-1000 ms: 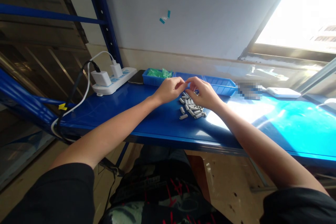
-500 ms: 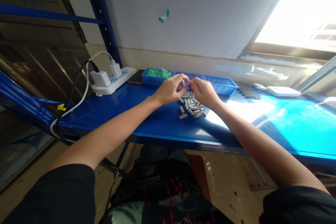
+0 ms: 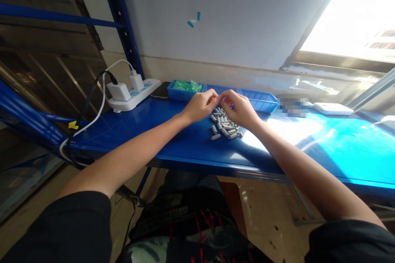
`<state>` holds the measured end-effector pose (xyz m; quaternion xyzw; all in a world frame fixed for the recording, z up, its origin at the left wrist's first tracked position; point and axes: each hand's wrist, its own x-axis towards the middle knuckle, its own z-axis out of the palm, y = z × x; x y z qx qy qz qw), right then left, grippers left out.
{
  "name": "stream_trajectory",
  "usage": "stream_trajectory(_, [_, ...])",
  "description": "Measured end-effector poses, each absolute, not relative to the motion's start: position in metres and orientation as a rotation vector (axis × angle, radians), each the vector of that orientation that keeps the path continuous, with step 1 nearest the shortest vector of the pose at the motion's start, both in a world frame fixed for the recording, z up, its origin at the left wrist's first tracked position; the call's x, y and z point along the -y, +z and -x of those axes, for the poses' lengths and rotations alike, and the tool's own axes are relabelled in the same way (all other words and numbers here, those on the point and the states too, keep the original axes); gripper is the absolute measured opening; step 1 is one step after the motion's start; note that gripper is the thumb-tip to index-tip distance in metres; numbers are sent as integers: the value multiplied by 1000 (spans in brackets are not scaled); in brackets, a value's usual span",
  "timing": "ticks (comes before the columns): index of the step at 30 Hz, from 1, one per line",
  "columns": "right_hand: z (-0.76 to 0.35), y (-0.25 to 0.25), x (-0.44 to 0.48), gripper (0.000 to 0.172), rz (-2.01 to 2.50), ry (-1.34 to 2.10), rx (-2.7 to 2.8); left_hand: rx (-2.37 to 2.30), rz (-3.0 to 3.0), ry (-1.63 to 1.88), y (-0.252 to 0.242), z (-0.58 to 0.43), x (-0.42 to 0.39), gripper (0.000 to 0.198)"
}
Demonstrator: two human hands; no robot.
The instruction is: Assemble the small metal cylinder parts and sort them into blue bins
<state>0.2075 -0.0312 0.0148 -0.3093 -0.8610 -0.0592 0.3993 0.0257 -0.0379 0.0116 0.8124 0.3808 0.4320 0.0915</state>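
Note:
My left hand (image 3: 202,104) and my right hand (image 3: 239,109) meet fingertip to fingertip above the blue table (image 3: 182,144). Both are closed in a pinch, and whatever they hold between the tips is too small to make out. Just below them lies a pile of small grey metal cylinders (image 3: 225,125), partly covered by my right hand. Behind the hands stand blue trays (image 3: 262,100). The left tray (image 3: 180,95) has green plastic bags (image 3: 187,86) in it.
A white power strip (image 3: 123,102) with two plugged adapters and cables sits at the left, beside a dark phone (image 3: 161,90). At the right are a blurred-out item (image 3: 292,106) and a white flat device (image 3: 332,108). A blue rack post (image 3: 120,16) rises at the left.
The fingers of my right hand have shifted slightly left and now arch over the left fingertips. My left fingers have curled in more. The pile looks unchanged.

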Motion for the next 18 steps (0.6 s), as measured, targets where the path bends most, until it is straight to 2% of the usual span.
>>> stream_trajectory(3, [-215, 19, 25, 17, 819, -181, 2143, -1210, -2493, 964, 12, -21, 35, 40])
stream_trajectory(6, [-233, 25, 11, 25, 950, -229, 2009, -1295, -2643, 500, 14, -13, 34, 29])
stream_trajectory(8, [-251, 26, -2, 28, 1069, -229, 1903, -1270, -2717, 300, 16, -10, 35, 29])
stream_trajectory(13, [-295, 18, -29, 23, 1410, -252, 1659, -1223, -2766, 169, 21, -11, 40, 26])
stream_trajectory(18, [-310, 9, -38, 23, 1550, -239, 1571, -1314, -2731, 218, 20, -13, 39, 23])
